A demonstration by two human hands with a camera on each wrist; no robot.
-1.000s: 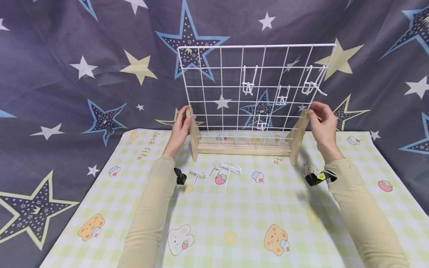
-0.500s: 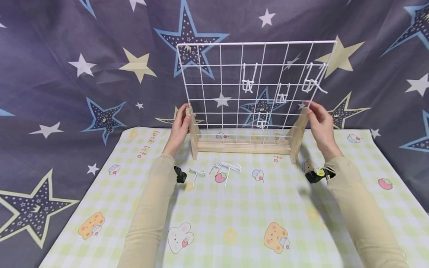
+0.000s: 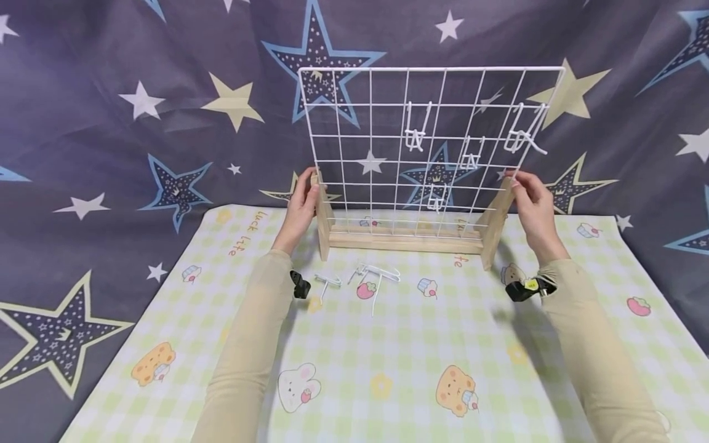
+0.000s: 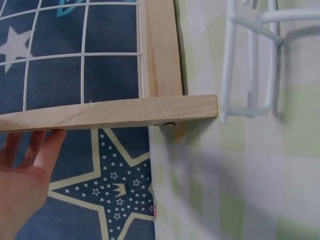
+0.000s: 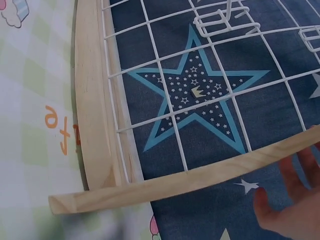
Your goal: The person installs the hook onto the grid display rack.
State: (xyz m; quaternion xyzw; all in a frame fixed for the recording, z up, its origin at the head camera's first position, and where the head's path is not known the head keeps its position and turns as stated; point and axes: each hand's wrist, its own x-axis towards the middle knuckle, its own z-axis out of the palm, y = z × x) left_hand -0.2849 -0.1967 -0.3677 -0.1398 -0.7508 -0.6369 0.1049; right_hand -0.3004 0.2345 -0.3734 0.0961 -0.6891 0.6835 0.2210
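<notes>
A white wire grid rack (image 3: 383,147) stands upright in a pale wooden base (image 3: 404,242) at the back of the table. My left hand (image 3: 300,209) holds the upper part of the left wooden side post (image 3: 322,218); in the left wrist view its fingers (image 4: 50,150) meet the post's outer face. My right hand (image 3: 536,212) holds the top of the right side post (image 3: 496,221), its fingertips partly hidden behind the wood in the right wrist view. Several white wire hooks, one a lower hook (image 3: 436,200), hang on the grid's middle and right.
In front of the rack lie loose white wire hooks, a small one (image 3: 328,283) and a larger tangle (image 3: 376,274). A green-checked cloth (image 3: 415,344) covers the table. A dark star-patterned curtain (image 3: 183,123) hangs close behind the rack.
The head view shifts slightly. Both hands stay on the side posts, and the rack and loose hooks keep their places on the table.
</notes>
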